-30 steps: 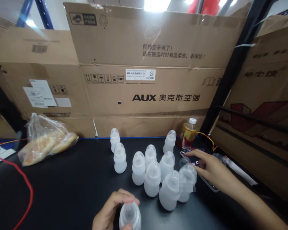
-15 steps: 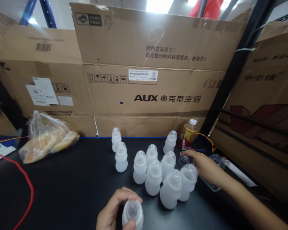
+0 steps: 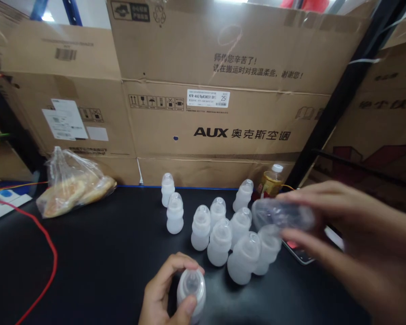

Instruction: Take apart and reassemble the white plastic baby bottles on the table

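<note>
My left hand is wrapped round a white baby bottle at the bottom middle, standing on the black table; its nipple top shows bare. My right hand is raised at the right, thumb and fingers pinching a clear plastic cap that looks blurred by motion. Below and left of that cap stands a cluster of several white capped bottles.
A plastic bag of bread lies at the back left, with a red cable curving across the table. A yellow drink bottle and a phone are at the right. Cardboard boxes wall the back; a black rack post leans at the right.
My right hand has lifted from the table beside the bottles and come toward the camera holding the clear cap. The left hand keeps its grip on the bottle.
</note>
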### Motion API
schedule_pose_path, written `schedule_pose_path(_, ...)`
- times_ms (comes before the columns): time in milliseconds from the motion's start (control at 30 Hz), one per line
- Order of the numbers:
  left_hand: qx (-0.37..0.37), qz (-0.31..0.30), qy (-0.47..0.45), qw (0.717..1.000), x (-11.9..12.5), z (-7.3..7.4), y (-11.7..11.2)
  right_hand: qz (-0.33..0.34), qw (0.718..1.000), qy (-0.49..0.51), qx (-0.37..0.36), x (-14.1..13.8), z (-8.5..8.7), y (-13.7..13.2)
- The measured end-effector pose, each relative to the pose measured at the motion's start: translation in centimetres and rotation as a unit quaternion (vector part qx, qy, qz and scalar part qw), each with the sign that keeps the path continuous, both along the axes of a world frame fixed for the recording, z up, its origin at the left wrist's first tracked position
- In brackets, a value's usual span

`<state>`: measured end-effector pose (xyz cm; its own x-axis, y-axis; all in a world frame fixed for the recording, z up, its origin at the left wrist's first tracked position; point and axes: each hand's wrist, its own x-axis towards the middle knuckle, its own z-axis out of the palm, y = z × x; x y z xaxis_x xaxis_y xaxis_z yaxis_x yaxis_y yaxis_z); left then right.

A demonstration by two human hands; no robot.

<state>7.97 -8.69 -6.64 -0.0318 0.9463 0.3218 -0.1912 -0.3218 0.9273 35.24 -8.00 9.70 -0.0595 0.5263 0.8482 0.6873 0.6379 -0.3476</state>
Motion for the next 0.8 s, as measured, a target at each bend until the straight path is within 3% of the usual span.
schedule_pose_path(33,-0.001,-0.001,-0.001,1.000,0.0,0.0,0.0,0.085,0.994,-0.052,-0.032,-1.7,-0.2,-0.6)
schedule_pose_path(133,-0.013,-0.013,-0.006,1.000,-0.1,0.0,-0.1,0.223,0.970,-0.077,-0.058,-6.0,-1.9,-0.6)
schedule_pose_path(233,-0.019,-0.029,-0.019,0.999,-0.1,0.2,-0.1,0.289,0.953,-0.070,-0.063,-8.4,-3.9,0.8)
schedule_pose_path(400,-0.016,-0.062,-0.034,0.997,-0.3,0.2,0.1,0.304,0.944,-0.050,-0.115,-9.4,-5.9,1.9)
schedule_pose_path(800,-0.055,-0.103,-0.044,0.992,-0.8,-0.5,0.1,0.321,0.937,-0.056,-0.130,-8.4,-6.6,1.5)
